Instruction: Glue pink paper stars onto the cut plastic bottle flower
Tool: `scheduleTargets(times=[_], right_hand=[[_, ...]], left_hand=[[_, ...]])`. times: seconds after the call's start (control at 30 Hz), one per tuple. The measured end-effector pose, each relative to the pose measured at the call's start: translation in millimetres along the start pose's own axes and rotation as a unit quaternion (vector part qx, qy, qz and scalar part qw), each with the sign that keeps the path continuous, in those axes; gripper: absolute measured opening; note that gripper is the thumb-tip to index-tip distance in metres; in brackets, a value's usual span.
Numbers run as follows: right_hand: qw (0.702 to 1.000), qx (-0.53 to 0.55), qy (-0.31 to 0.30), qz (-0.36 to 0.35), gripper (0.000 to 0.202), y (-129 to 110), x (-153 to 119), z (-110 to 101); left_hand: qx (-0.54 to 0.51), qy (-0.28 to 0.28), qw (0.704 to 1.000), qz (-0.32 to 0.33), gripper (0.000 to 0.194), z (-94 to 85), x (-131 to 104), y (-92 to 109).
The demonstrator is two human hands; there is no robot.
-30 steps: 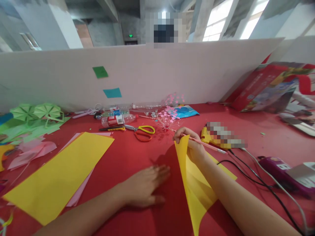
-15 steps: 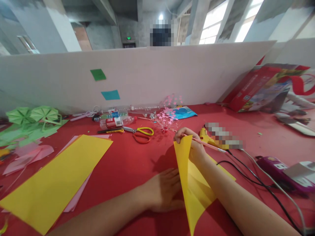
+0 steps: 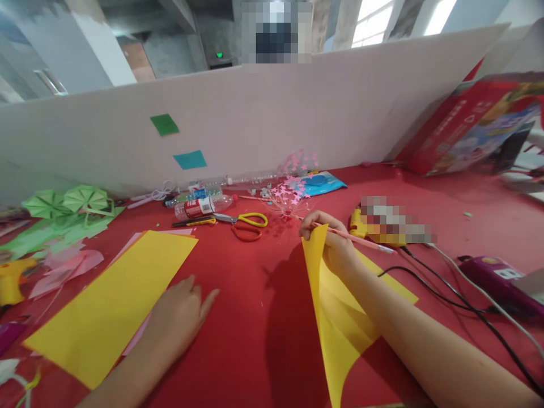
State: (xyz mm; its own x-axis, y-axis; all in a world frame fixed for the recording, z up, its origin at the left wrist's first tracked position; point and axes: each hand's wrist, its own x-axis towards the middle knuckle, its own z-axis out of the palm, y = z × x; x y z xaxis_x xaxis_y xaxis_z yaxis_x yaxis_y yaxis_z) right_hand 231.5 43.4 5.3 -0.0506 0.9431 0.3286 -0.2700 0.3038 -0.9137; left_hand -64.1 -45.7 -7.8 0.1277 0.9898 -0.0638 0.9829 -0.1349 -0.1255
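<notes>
My right hand (image 3: 334,241) grips the edge of a curled sheet of yellow paper (image 3: 340,334), lifting that side off the red table. A pink pencil (image 3: 369,243) is tucked in the same hand, its eraser end pointing right. My left hand (image 3: 181,309) is open, thumb and fingers apart, beside the right edge of a stack of paper with a yellow sheet (image 3: 114,300) on top. Orange and pink edges show under that sheet. Scissors (image 3: 246,222) with yellow and red handles lie beyond, between the two hands.
A yellow-handled cutter (image 3: 195,222) and plastic bottles (image 3: 204,207) lie near the white partition (image 3: 263,113). Pink star decorations (image 3: 289,190) stand at the back. Green folded paper (image 3: 85,198) is at left. Black and white cables (image 3: 459,309) cross the right side.
My left hand has moved left, from beside the held paper to the paper stack. My right hand still holds the yellow sheet and pencil. The view has shifted slightly.
</notes>
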Motion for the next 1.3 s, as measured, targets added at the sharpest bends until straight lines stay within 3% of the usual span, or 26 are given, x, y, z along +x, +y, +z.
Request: scheduleTargets(times=[0.1, 0.2, 0.23, 0.27, 0.3, 0.37, 0.4, 0.43, 0.47, 0.53, 0.6, 0.63, 0.67, 0.73, 0.77, 0.8, 0.9, 1.0, 1.1, 1.13, 1.2, 1.27, 1.3], right_hand=[[1.0, -0.015, -0.009, -0.002, 0.008, -1, -1, 2], [0.999, -0.029, -0.018, 0.0, 0.009, -2, -3, 5], [0.999, -0.032, -0.02, 0.001, 0.009, -1, -3, 6], [0.999, -0.035, -0.021, 0.002, 0.011, -1, -4, 6], [0.999, -0.036, -0.022, 0.003, 0.012, -1, -4, 7], [0.999, -0.039, -0.026, 0.004, 0.013, 0, -4, 7], [0.999, -0.041, -0.029, 0.004, 0.013, 0, -5, 8], [0.999, -0.044, -0.032, 0.005, 0.014, 0, -5, 8], [0.998, -0.048, -0.034, 0.006, 0.014, 0, -5, 9], [0.998, -0.059, -0.035, 0.006, 0.013, 0, -6, 10], [0.997, -0.075, -0.031, 0.002, 0.012, 0, -6, 10], [0.996, -0.085, -0.027, -0.001, 0.012, 1, -6, 9], [0.995, -0.095, -0.023, -0.004, 0.013, 1, -6, 9], [0.993, -0.12, -0.013, -0.014, 0.015, 3, -6, 7], [0.991, -0.133, -0.009, -0.02, 0.015, 4, -6, 7], [0.989, -0.148, -0.007, -0.026, 0.015, 6, -7, 8], [0.979, -0.197, -0.019, -0.044, 0.015, 11, -10, 15], [0.968, -0.237, -0.057, -0.055, 0.02, 19, -14, 24], [0.961, -0.26, -0.077, -0.047, 0.022, 29, -16, 28], [0.961, -0.266, -0.072, -0.038, 0.018, 33, -16, 28], [0.961, -0.272, -0.059, -0.011, 0.008, 39, -16, 26], [0.962, -0.266, -0.047, 0.026, 0.015, 44, -16, 23], [0.964, -0.259, -0.044, 0.046, 0.018, 46, -16, 22]], left_hand=[[-0.098, 0.03, 0.981, 0.164, 0.055, -12.5, 2, 37], [-0.16, -0.013, 0.909, 0.385, 0.068, -3.3, 3, 70], [-0.168, -0.02, 0.899, 0.404, 0.072, 1.8, 6, 74], [-0.166, -0.023, 0.908, 0.385, 0.077, 6.6, 11, 73], [-0.153, -0.009, 0.934, 0.323, 0.077, 10.4, 17, 68], [-0.107, 0.028, 0.985, 0.131, 0.072, 14.2, 29, 52], [-0.085, 0.056, 0.994, 0.036, 0.069, 14.1, 31, 45], [-0.07, 0.089, 0.994, -0.011, 0.066, 13.3, 31, 40], [-0.069, 0.125, 0.99, 0.001, 0.063, 12.3, 27, 39], [-0.098, 0.156, 0.974, 0.132, 0.062, 11.9, 14, 44], [-0.117, 0.077, 0.927, 0.347, 0.072, 15.4, 4, 48], [-0.115, 0.047, 0.915, 0.383, 0.077, 18.2, 4, 47], [-0.111, 0.052, 0.925, 0.359, 0.075, 21.1, 8, 42], [-0.094, 0.143, 0.968, 0.182, 0.061, 24.5, 27, 23], [-0.084, 0.199, 0.972, 0.09, 0.057, 24.0, 38, 12], [-0.08, 0.22, 0.97, 0.063, 0.055, 21.7, 49, 3], [-0.074, 0.283, 0.948, 0.121, 0.047, 6.9, 65, -4], [-0.123, 0.328, 0.919, 0.18, 0.038, -7.4, 55, 18], [-0.16, 0.349, 0.889, 0.249, 0.026, -9.5, 35, 47], [-0.166, 0.339, 0.882, 0.281, 0.025, -7.6, 29, 55], [-0.142, 0.261, 0.893, 0.338, 0.027, -1.8, 19, 70], [-0.104, 0.188, 0.92, 0.328, 0.033, 3.5, 16, 82], [-0.091, 0.169, 0.93, 0.313, 0.046, 5.2, 16, 88]])
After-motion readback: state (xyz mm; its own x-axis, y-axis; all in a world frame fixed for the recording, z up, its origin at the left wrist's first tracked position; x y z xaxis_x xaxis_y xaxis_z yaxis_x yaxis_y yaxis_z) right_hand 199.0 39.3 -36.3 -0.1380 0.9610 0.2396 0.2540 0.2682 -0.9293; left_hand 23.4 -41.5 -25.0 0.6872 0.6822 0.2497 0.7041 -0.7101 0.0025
